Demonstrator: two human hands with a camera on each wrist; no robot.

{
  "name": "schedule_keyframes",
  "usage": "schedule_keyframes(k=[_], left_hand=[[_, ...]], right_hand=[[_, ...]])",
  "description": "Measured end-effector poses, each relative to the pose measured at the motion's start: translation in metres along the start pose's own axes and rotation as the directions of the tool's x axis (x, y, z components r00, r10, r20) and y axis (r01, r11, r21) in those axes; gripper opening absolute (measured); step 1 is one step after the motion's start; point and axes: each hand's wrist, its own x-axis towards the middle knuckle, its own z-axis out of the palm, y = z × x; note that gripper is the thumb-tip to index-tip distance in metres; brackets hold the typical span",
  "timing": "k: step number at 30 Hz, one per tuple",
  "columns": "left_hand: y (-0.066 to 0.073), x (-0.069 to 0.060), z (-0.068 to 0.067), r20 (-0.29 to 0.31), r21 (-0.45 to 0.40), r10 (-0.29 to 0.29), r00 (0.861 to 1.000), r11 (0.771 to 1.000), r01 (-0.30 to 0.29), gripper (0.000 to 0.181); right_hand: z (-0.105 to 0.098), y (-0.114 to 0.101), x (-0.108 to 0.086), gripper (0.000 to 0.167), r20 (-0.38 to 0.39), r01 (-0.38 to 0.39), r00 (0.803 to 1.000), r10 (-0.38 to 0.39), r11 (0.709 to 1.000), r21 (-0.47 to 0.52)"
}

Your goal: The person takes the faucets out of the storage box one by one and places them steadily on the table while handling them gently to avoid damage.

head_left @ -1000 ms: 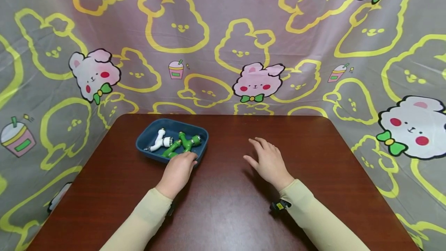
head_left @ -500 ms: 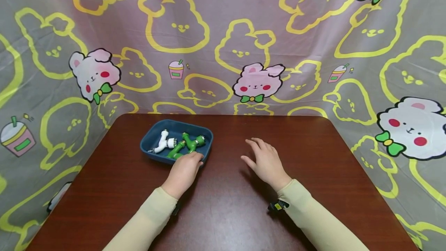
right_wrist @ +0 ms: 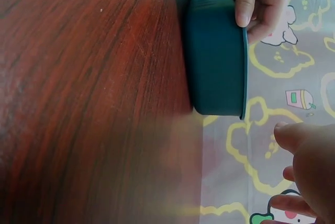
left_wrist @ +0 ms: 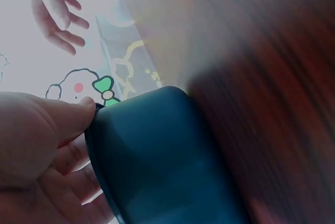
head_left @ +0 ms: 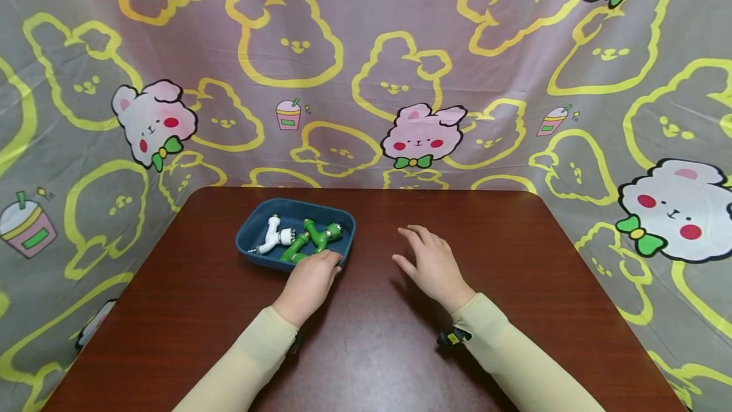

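Observation:
A dark blue plastic basin (head_left: pixel 267 262) stands on the table's back left. In it lie a white tap (head_left: pixel 273 238) and green taps (head_left: pixel 323 238), partly overlapping. My left hand (head_left: pixel 307 286) pinches the basin's front right rim; in the left wrist view its thumb (left_wrist: pixel 73 116) presses the outer side of the rim, with the fingers on the inner side. To the right of the basin, my right hand (head_left: pixel 437 271) hovers above the table, fingers spread and holding nothing. The right wrist view shows the gap between this hand and the basin's outer wall (right_wrist: pixel 217 62).
The brown wooden table (head_left: pixel 366 348) has rounded back corners. A patterned cloth (head_left: pixel 354 37) hangs behind it and along both sides. Dark wrist devices (head_left: pixel 454 337) sit under the sleeves.
My left hand has drawn the basin, with the taps inside, to the right and slightly nearer. My right hand has shifted slightly left, its fingers still spread.

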Motion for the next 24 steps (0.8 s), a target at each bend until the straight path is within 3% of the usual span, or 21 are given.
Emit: schedule_keyframes(k=[24], left_hand=[[0.016,0.009,0.010,0.024,-0.022,0.030,0.999,0.999,-0.030,0.015]], right_hand=[[0.006,-0.011,0.007,0.050,-0.069,0.108,0.992,-0.104,0.993,0.052]])
